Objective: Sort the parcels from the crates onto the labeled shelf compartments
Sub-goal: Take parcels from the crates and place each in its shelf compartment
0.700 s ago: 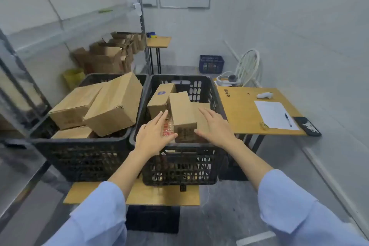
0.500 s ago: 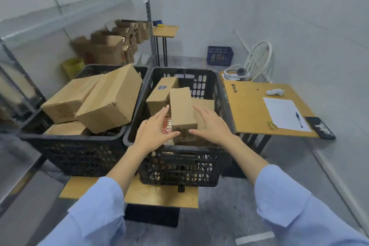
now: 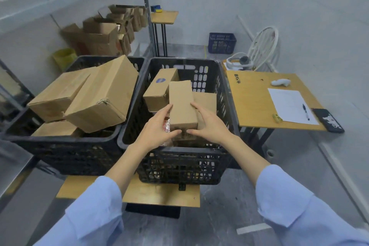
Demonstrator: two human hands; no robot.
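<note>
— Two-handed grip on the narrow parcel [image 3: 182,104]: the left hand [image 3: 157,129] clasps its left side and the right hand [image 3: 210,126] its right, with fingers curled along the cardboard and thumbs nearly meeting across the near end face.

— And where's that parcel sitting?

— In the right crate [image 3: 227,90], on top of the pile. Its left edge lies across the parcel with the blue sticker [image 3: 159,88], and a flatter parcel [image 3: 205,100] shows under its right edge.

— What about the neighbour?

— That's the left crate [image 3: 69,154], touching the right one and heaped with bigger parcels [image 3: 103,96] that rise above its rim. Both crates stand on a low table [image 3: 159,195]. Over on the right, a second table [image 3: 251,102] carries a sheet of paper [image 3: 289,106] with a pen [image 3: 306,112] lying on it.
</note>
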